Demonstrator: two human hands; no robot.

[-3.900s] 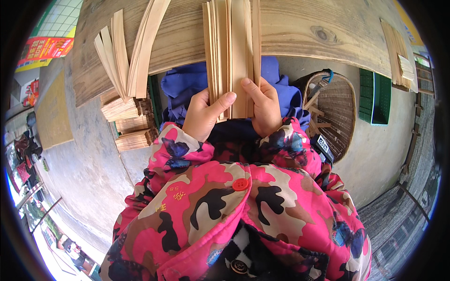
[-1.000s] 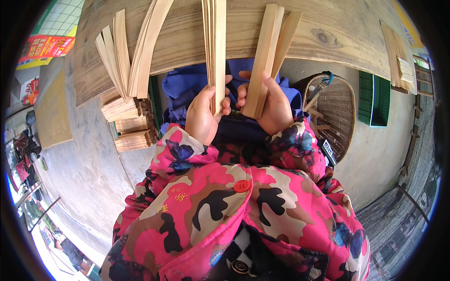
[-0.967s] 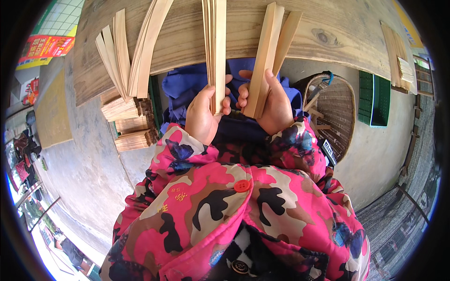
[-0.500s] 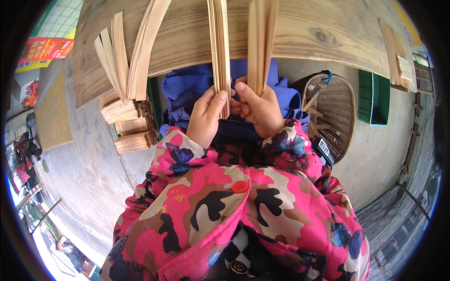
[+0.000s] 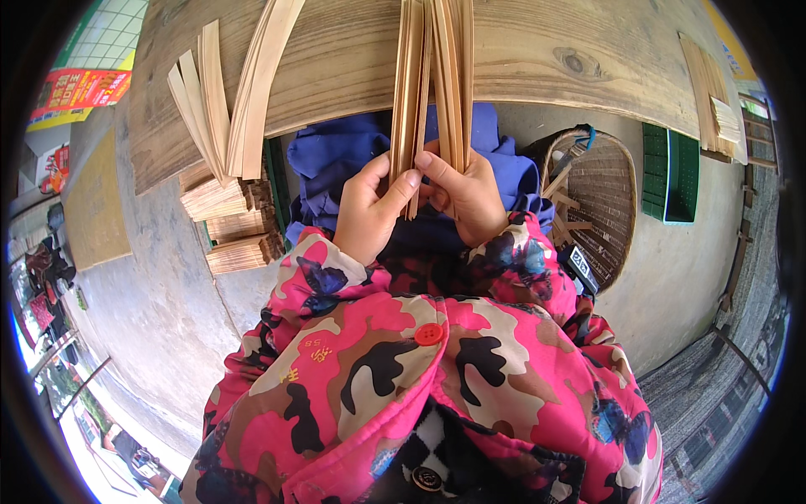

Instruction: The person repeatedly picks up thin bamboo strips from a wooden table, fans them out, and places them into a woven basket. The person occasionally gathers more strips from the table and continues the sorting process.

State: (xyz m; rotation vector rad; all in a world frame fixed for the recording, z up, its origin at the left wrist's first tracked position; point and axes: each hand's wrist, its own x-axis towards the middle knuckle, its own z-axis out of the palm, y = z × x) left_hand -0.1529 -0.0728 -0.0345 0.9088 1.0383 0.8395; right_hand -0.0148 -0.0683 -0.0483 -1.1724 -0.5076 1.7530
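My left hand is closed round the lower end of a bundle of thin wooden strips, its thumb pressed on the front. In my right hand is a second bundle of wooden strips, gripped between thumb and fingers. Both bundles stand side by side and point away from me over the wooden table. A narrow strip between them reaches down to the left thumb and right fingertips. The right hand's lower fingers are partly hidden behind the thumb. Blue cloth lies beneath my hands.
More wooden strips lie fanned over the table's left edge, above stacked strip bundles. On the right stand a woven basket with wood pieces in it and a green crate. Another strip pile rests at the table's right end.
The two bundles have come closer together, the left one shifting right and the right one shifting left. The strips have spread apart a little at the top.
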